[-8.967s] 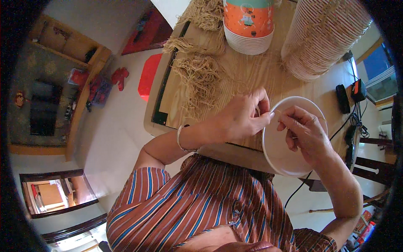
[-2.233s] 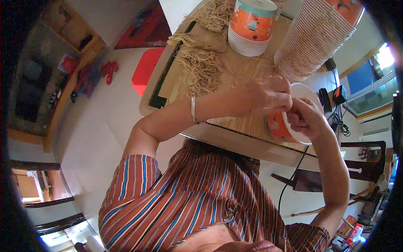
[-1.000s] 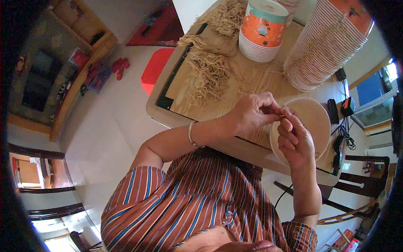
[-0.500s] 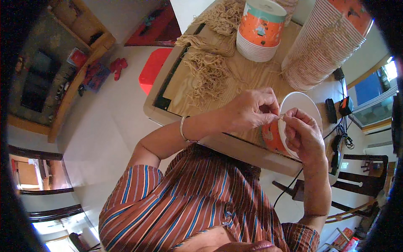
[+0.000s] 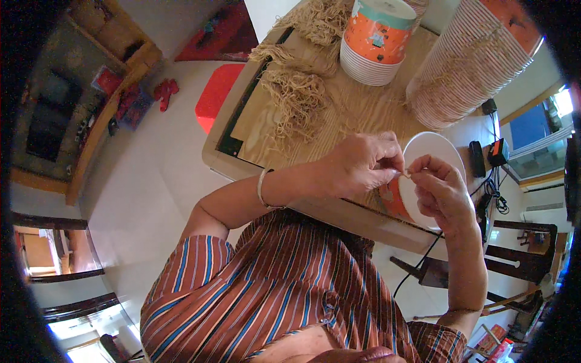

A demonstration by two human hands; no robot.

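Observation:
Over the near right part of the table my left hand (image 5: 366, 163) and my right hand (image 5: 442, 193) meet, fingertips almost touching. Both are closed in a pinch on a thin tan strand of yarn (image 5: 406, 174), of which only a tiny bit shows between them. Just behind and below the fingers a paper tub (image 5: 396, 202) lies on its side, orange outside and white at its open end; my right hand covers part of it. A loose heap of tan yarn (image 5: 296, 100) rests on the wooden tabletop beyond my left hand.
Another yarn heap (image 5: 321, 24) lies at the far edge. A short stack of orange paper tubs (image 5: 375, 42) stands beside it, and a tall leaning stack (image 5: 466, 66) is at the far right. Black cables (image 5: 499, 199) hang at the right. A red stool (image 5: 215, 97) stands left of the table.
Both hands keep their pinch and have shifted only slightly. The whole view has moved a little with my head.

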